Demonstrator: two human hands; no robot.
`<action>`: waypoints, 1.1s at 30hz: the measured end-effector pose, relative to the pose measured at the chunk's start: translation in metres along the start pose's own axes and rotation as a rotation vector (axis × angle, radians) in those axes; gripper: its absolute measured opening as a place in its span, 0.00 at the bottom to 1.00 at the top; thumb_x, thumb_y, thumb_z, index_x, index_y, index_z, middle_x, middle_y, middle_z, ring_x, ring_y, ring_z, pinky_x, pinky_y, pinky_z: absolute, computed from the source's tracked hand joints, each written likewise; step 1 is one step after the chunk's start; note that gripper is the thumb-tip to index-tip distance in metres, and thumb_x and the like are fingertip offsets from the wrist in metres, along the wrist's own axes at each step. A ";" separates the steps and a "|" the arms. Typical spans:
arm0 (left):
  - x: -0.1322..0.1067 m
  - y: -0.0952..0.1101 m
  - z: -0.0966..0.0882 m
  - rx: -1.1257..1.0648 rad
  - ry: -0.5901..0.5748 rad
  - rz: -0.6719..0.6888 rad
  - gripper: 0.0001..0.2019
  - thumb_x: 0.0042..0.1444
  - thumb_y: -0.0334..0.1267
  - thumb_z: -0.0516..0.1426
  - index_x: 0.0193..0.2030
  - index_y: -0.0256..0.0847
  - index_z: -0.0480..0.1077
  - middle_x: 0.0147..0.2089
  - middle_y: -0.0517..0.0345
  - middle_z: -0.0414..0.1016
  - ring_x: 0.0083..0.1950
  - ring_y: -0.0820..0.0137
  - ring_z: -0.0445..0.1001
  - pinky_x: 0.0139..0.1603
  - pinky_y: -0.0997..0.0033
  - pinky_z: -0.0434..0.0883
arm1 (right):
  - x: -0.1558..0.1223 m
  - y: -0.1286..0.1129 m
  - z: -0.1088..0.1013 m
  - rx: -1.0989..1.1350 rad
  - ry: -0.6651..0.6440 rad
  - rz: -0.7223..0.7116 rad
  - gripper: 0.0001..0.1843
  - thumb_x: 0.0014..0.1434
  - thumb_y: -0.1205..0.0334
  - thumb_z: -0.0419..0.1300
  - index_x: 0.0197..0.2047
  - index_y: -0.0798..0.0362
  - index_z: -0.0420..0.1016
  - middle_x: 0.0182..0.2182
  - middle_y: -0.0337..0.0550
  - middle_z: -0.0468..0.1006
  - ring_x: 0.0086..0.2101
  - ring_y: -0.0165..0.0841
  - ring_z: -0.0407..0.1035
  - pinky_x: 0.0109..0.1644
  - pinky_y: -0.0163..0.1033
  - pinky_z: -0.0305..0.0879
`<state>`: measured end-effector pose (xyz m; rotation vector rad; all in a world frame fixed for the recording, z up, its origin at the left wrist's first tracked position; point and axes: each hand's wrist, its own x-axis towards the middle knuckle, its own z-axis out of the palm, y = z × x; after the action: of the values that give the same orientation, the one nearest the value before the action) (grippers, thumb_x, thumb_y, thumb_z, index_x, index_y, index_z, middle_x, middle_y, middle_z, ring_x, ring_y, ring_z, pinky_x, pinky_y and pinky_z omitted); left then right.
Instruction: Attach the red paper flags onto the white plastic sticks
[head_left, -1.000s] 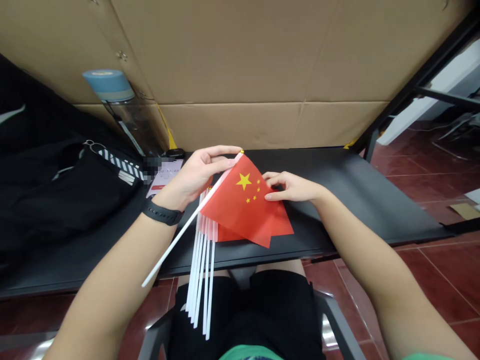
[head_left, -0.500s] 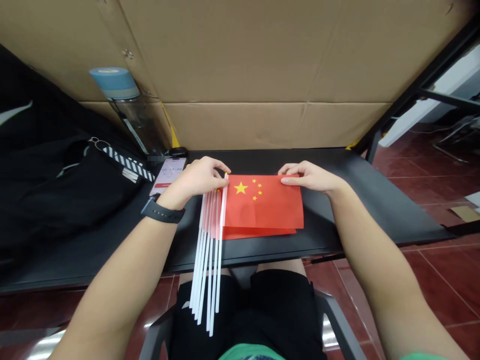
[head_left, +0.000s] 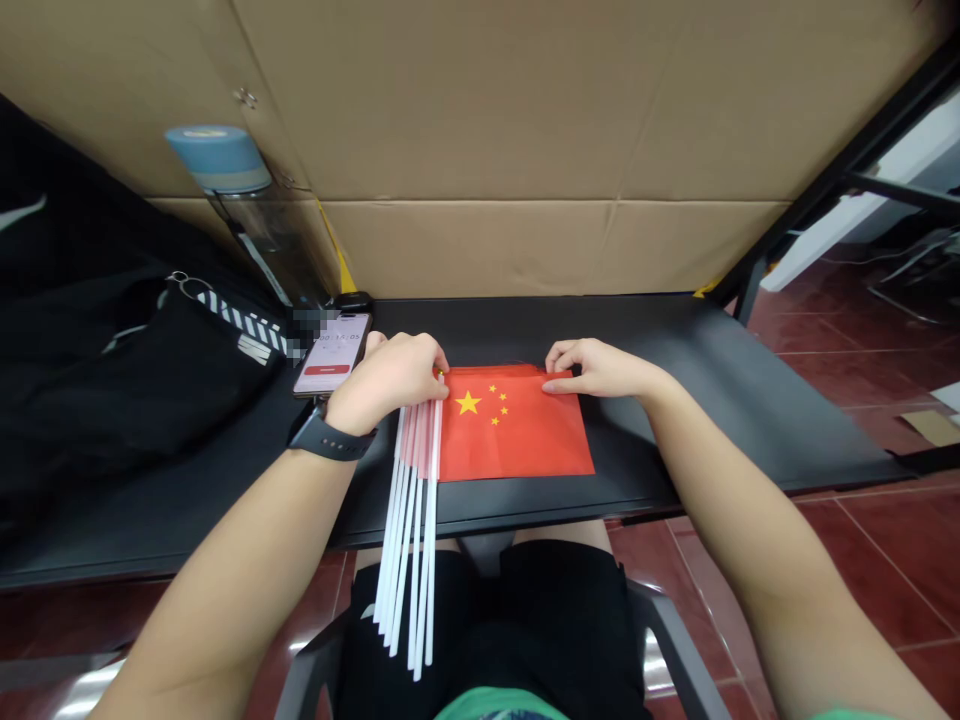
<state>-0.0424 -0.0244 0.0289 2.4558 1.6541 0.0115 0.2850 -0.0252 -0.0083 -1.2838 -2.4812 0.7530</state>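
A stack of small red flags (head_left: pixel 517 435) with yellow stars lies flat on the black table (head_left: pixel 750 400). Their several white sticks (head_left: pixel 411 540) hang over the near table edge above my lap. My left hand (head_left: pixel 394 378), a black band on its wrist, is curled over the top ends of the sticks at the flags' upper left corner. My right hand (head_left: pixel 592 368) pinches the upper right corner of the top flag with fingers bent.
A phone (head_left: pixel 334 352) with a lit screen lies just left of my left hand. A black bag (head_left: pixel 127 380) fills the table's left side, with a clear bottle with a blue cap (head_left: pixel 225 175) behind it. Brown cardboard (head_left: pixel 525 140) walls the back. Red tiled floor lies to the right.
The top flag, held tilted in the air a second ago, has been laid flat on the stack. Both hands came down with it and now square its top corners.
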 end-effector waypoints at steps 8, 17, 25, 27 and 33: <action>0.000 -0.006 0.007 0.001 0.071 -0.005 0.22 0.56 0.52 0.62 0.55 0.47 0.78 0.44 0.51 0.85 0.51 0.49 0.79 0.61 0.45 0.61 | 0.004 0.004 0.006 -0.073 0.085 0.015 0.22 0.55 0.40 0.71 0.42 0.48 0.79 0.49 0.47 0.77 0.49 0.44 0.73 0.56 0.49 0.65; 0.030 -0.021 0.032 -0.056 0.154 0.195 0.28 0.73 0.53 0.47 0.71 0.44 0.69 0.75 0.44 0.66 0.75 0.49 0.63 0.73 0.46 0.61 | 0.010 0.026 0.010 -0.128 0.230 0.109 0.28 0.66 0.39 0.60 0.61 0.47 0.77 0.63 0.53 0.73 0.63 0.50 0.68 0.68 0.58 0.62; 0.044 -0.024 0.044 -0.209 0.095 -0.003 0.33 0.74 0.61 0.36 0.77 0.56 0.62 0.83 0.57 0.48 0.83 0.42 0.43 0.75 0.22 0.44 | 0.023 0.034 0.015 -0.336 0.212 0.435 0.39 0.72 0.32 0.45 0.77 0.42 0.62 0.80 0.47 0.46 0.77 0.55 0.42 0.76 0.69 0.42; 0.044 -0.026 0.044 -0.210 0.079 -0.006 0.35 0.73 0.63 0.33 0.79 0.58 0.58 0.84 0.59 0.47 0.84 0.43 0.41 0.76 0.24 0.41 | 0.030 0.036 0.017 -0.350 0.197 0.469 0.40 0.72 0.31 0.42 0.79 0.40 0.57 0.81 0.43 0.42 0.78 0.54 0.38 0.77 0.67 0.39; 0.047 -0.028 0.049 -0.121 -0.025 -0.032 0.34 0.72 0.64 0.35 0.81 0.64 0.51 0.85 0.66 0.38 0.84 0.42 0.33 0.75 0.20 0.40 | 0.038 0.040 0.026 -0.384 0.185 0.511 0.42 0.72 0.30 0.37 0.81 0.38 0.49 0.81 0.41 0.43 0.78 0.54 0.38 0.77 0.68 0.39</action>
<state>-0.0454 0.0220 -0.0282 2.3315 1.6314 0.0746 0.2789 0.0166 -0.0525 -2.0637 -2.2316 0.2282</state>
